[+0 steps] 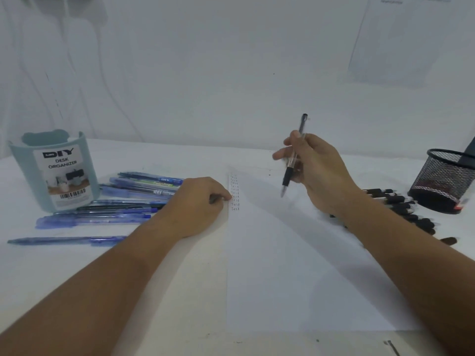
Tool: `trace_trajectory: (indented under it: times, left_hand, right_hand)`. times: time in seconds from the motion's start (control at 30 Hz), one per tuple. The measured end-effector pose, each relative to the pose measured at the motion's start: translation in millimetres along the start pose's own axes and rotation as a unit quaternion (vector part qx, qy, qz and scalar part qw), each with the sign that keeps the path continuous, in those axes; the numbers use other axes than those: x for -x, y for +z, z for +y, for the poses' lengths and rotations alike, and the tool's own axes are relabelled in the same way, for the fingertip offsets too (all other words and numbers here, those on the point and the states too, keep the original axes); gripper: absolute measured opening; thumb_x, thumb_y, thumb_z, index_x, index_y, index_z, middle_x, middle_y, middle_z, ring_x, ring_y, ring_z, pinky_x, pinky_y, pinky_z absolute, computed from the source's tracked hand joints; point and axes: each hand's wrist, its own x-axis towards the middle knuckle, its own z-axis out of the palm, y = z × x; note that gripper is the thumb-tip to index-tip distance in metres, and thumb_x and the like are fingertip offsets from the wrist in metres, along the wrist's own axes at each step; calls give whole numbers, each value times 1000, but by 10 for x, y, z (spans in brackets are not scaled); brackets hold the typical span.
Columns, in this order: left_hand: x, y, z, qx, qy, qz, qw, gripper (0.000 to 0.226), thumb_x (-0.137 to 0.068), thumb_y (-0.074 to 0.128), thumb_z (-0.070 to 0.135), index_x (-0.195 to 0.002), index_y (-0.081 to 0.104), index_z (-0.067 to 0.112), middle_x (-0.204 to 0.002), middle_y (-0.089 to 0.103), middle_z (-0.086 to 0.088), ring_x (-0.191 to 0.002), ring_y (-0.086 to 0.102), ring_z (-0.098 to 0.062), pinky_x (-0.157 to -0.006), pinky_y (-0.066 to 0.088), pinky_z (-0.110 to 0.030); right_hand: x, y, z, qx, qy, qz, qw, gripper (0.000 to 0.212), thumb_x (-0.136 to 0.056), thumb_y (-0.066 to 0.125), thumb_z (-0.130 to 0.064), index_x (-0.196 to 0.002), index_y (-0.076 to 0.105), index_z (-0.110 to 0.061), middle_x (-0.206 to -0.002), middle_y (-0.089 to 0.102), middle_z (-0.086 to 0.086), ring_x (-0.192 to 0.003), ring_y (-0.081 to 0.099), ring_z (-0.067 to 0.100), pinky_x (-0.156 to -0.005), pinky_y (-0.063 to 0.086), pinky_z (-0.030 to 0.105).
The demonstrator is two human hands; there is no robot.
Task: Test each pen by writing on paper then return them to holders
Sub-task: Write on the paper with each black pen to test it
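A white sheet of paper point(295, 265) lies on the table with a column of small "Test" words point(234, 192) along its upper left edge. My right hand point(318, 173) grips a clear black-grip pen point(291, 163) above the paper, tip down and off the sheet. My left hand point(198, 204) rests curled at the paper's left edge, and something small and dark shows under its fingers. Several blue pens point(115, 201) lie loose at the left. Several black pens point(401, 209) lie at the right, partly hidden by my right arm.
A pale blue desk organizer point(55, 168) stands at the far left behind the blue pens. A black mesh holder point(444, 181) stands at the far right. One blue pen point(66, 240) lies apart near the left front. A white wall rises behind the table.
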Motion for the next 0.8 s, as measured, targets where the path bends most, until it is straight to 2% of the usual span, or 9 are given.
trace_trajectory:
  times: [0.07,0.17,0.23,0.3,0.33,0.43,0.67,0.8]
  left_hand:
    - [-2,-6,6,-1,-2,-1,1000,28,-86,53,5,-99,74,20,-106,67,7,-96,59,-6,-85,38,-8]
    - [-4,-14,17,-2,-4,-1,1000,28,-86,53,5,-99,74,20,-107,67,7,-98,59,-7,-87,39,-10]
    - [0,-16,29,-1,-3,0,1000,28,-87,53,5,-99,74,19,-107,67,6,-100,59,-8,-90,41,-14]
    - [6,-21,40,-3,-1,0,1000,28,-87,53,5,-100,74,19,-108,67,5,-101,59,-9,-92,41,-17]
    - [7,-23,43,-4,-1,0,1000,29,-87,53,5,-101,74,19,-109,67,5,-102,59,-9,-93,42,-18]
    - [6,-35,55,-10,3,-4,1000,29,-87,52,6,-102,73,18,-111,67,4,-103,59,-11,-94,42,-22]
    - [-11,-35,40,-10,3,-11,1000,29,-87,51,5,-102,73,17,-110,67,2,-103,59,-13,-95,44,-25]
    - [-24,-31,47,-18,7,-12,1000,29,-87,51,6,-102,73,17,-111,67,2,-102,59,-12,-93,43,-21]
  right_hand:
    - [32,89,25,12,5,-12,1000,28,-102,44,-42,-96,43,-15,-77,74,9,-59,43,23,-46,36,25]
    - [108,200,75,-8,35,-40,999,27,-102,44,-39,-96,32,-16,-72,71,17,-49,53,25,-45,46,29]
    - [149,243,125,-42,54,-74,995,23,-100,55,-19,-100,32,-18,-77,66,19,-56,58,26,-54,54,31]
    - [188,280,197,-43,61,-104,992,38,-91,61,4,-106,33,-17,-81,60,19,-60,59,23,-58,55,29]
    - [205,302,227,-30,64,-112,991,40,-89,62,9,-107,36,-15,-82,59,18,-60,59,21,-57,54,27]
    - [224,357,291,-9,75,-129,989,30,-89,63,7,-100,42,-11,-83,58,21,-59,59,21,-54,50,27]
    - [248,365,368,16,42,-132,990,33,-86,65,9,-99,42,-11,-77,61,22,-65,60,32,-61,51,36]
    - [258,368,379,15,39,-140,989,35,-84,67,10,-99,43,-10,-80,64,23,-67,62,34,-65,53,38]
